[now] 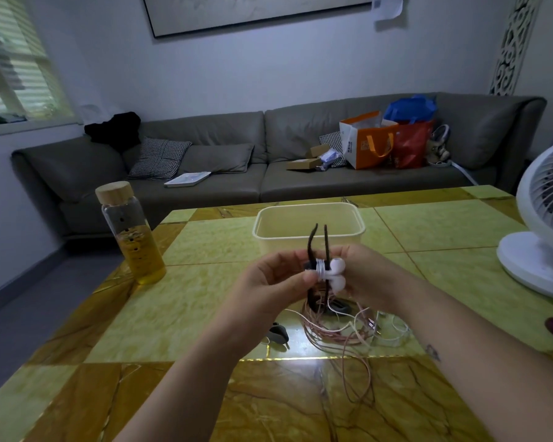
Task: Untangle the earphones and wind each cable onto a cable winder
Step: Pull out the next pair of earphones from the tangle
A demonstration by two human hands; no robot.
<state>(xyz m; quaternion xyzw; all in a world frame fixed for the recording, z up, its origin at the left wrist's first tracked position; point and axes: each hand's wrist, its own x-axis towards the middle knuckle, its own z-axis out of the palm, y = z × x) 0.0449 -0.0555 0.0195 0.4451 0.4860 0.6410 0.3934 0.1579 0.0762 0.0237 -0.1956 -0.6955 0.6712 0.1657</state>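
Note:
Above the table I hold a dark cable winder [313,247] with two thin prongs pointing up. White cable is wrapped around its middle, and two white earbuds [336,273] sit at its right side. My left hand [270,283] pinches the winder at the wrapped cable. My right hand [366,275] grips the earbud side. A white cable hangs from the winder down to a tangle of pink and white cables [342,330] on the table. Two more dark winders lie there: one [278,333] left of the tangle, one [340,306] partly hidden under my hands.
A cream plastic tub [308,229] stands just behind my hands. A glass bottle [131,234] with yellow liquid is at the table's left edge. A white fan [543,237] stands at the right. A grey sofa [237,161] with bags lies beyond the yellow tiled table [205,301].

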